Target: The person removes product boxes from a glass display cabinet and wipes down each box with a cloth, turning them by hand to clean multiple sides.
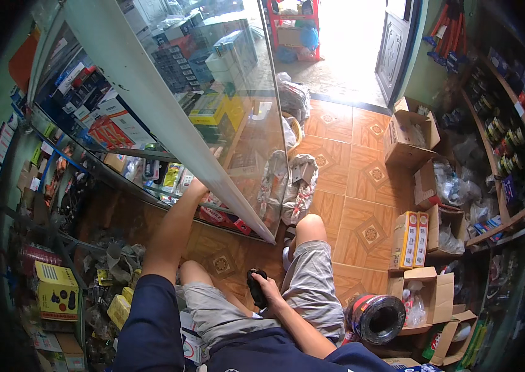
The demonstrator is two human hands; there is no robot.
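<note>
My right hand [269, 292] is wrapped around a small black object [257, 289] above my lap; its exact kind is unclear. On the other side, my left arm stretches forward into a glass display cabinet [151, 109]. Its metal frame post covers most of my left hand [199, 187], so the fingers cannot be made out. Near that hand lie packaged goods [173, 177] on the low shelf, some in yellow and white packs. A red package [211, 215] with writing sits at the cabinet's bottom edge.
Wrapped bundles [300, 186] lie on the tiled floor [337, 223] beside the cabinet's glass. Open cardboard boxes [411, 137] line the right side, near a black roll [378, 318]. A yellow box [56, 290] stands at left. Beyond, a doorway [351, 51] is brightly lit.
</note>
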